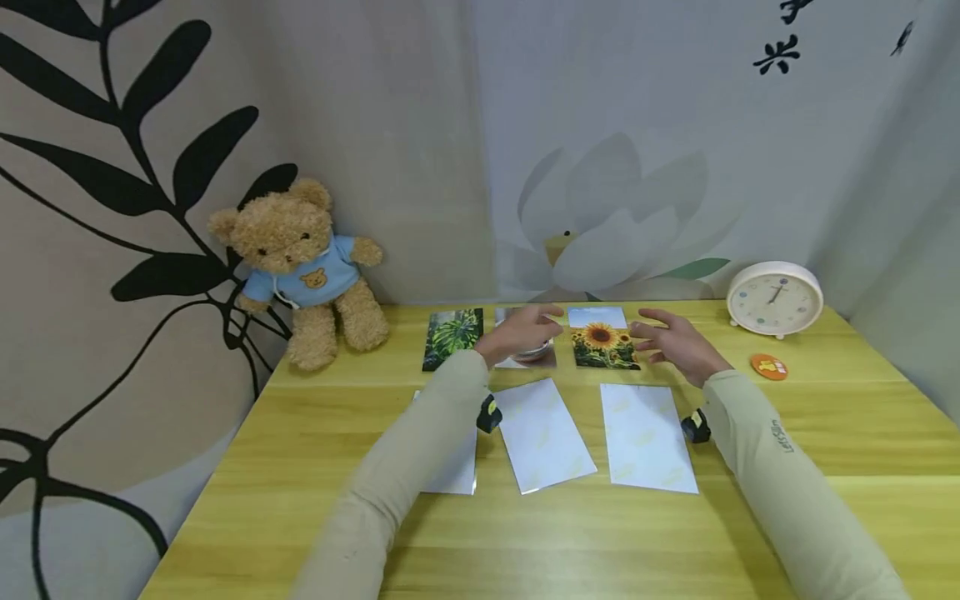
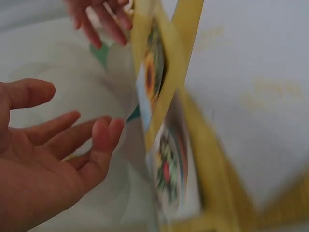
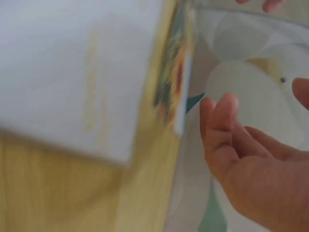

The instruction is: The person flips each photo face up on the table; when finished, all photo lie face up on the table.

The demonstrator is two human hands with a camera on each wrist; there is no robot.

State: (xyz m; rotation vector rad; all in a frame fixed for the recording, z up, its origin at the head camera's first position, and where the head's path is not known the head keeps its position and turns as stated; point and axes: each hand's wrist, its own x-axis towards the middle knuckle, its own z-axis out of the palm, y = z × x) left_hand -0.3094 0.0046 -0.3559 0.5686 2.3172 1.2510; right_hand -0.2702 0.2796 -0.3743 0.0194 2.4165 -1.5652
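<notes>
- Head view: the sunflower card (image 1: pixel 602 346) lies flat near the back of the table (image 1: pixel 525 550), with the bowl card (image 1: pixel 546 359) just left of it and the plant card (image 1: pixel 453 335) farther left.
- Nearer the person than the sunflower card lie the left white card (image 1: pixel 455 471), the middle white card (image 1: pixel 543 437) (turned askew) and the right white card (image 1: pixel 648 437); the gaps probably keep each one separate.
- The left hand (image 1: pixel 525 333) hangs over the bowl card, left of the sunflower card; the right hand (image 1: pixel 682 346) is just right of it. Neither grips anything.
- Well left of the sunflower card sits the teddy bear (image 1: pixel 300 267); to its right are the orange disc (image 1: pixel 768 367) and the clock (image 1: pixel 776 298), likely kept aside to leave the cards room.
- Left wrist view: the left fingers are loosely bent and apart, holding nothing; the sunflower card lies beyond the bowl card.
- Right wrist view: the right fingers curve loosely around nothing, beside the blurred sunflower card; whether they touch it, I cannot tell.
</notes>
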